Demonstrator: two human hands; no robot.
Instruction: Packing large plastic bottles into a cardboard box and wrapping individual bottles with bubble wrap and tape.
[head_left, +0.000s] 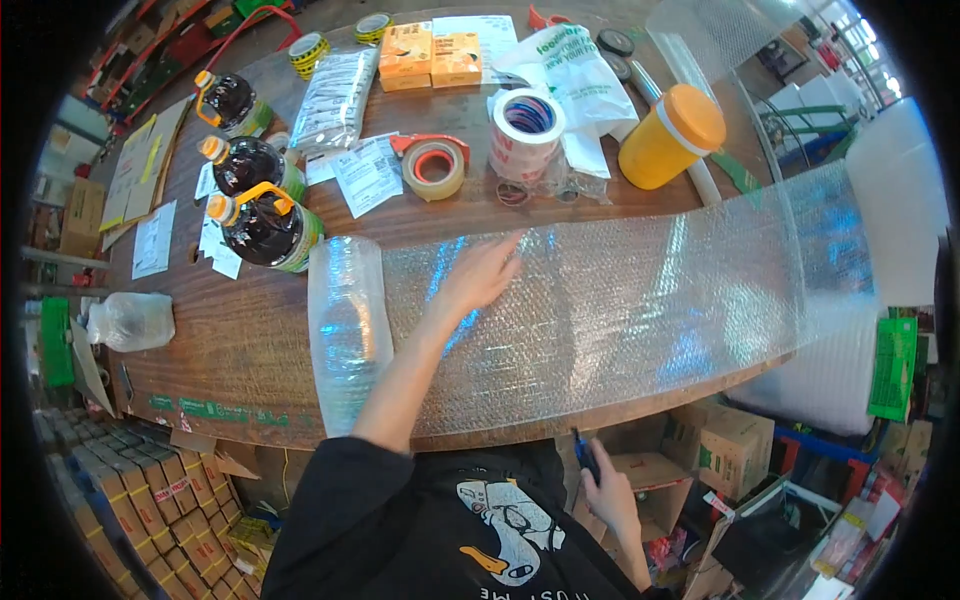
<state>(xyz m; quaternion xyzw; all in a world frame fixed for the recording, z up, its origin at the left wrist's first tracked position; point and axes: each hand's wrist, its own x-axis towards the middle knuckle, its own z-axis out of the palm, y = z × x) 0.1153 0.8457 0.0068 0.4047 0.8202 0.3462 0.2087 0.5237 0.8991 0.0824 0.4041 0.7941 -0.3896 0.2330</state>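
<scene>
A long sheet of clear bubble wrap lies flat across the wooden table, its left end folded or wrapped into a thick bundle whose contents I cannot tell. My left hand rests on the sheet with its fingers spread and nothing in it. Below the table's front edge, my right hand holds a dark blue-and-black cutter, probably a utility knife, tip up. Past the bundle stand several dark bottles with orange caps. A bubble-wrapped item sits at the table's left.
Along the far side are a tape dispenser, wide tape rolls, a yellow jar, orange boxes, a plastic bag and papers. Stacked cartons stand below left, open cardboard boxes below right.
</scene>
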